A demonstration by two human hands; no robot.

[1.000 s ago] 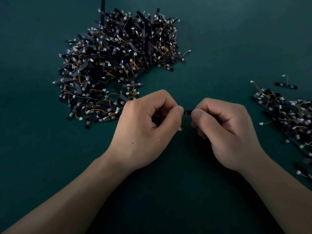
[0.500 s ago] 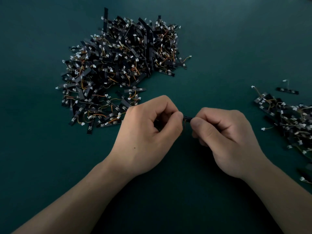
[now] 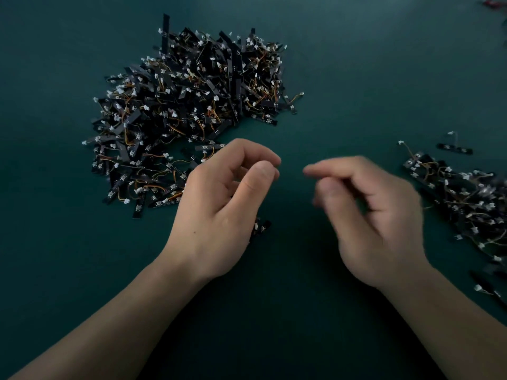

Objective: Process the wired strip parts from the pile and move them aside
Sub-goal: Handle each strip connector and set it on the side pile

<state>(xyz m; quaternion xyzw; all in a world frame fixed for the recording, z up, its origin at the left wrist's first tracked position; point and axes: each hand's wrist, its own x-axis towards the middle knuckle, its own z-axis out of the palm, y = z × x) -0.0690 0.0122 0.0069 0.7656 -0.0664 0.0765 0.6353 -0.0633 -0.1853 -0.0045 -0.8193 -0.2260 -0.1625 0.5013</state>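
Pile point(image 3: 192, 113) of wired strip parts, flat black slats with thin orange leads and white plugs tangled at all angles, lies on the matte teal surface point(image 3: 343, 78), with the left hand point(image 3: 227, 204) at the pile's near edge and the blurred right hand point(image 3: 378, 215) farther to the pile's right. The left thumb and forefinger curl almost together on nothing visible, and one strip part point(image 3: 262, 227) peeks from under that palm, held or merely lying there I cannot tell; the right hand's grip is too smeared to judge. Finished parts point(image 3: 466, 204) lie well right of the pile.
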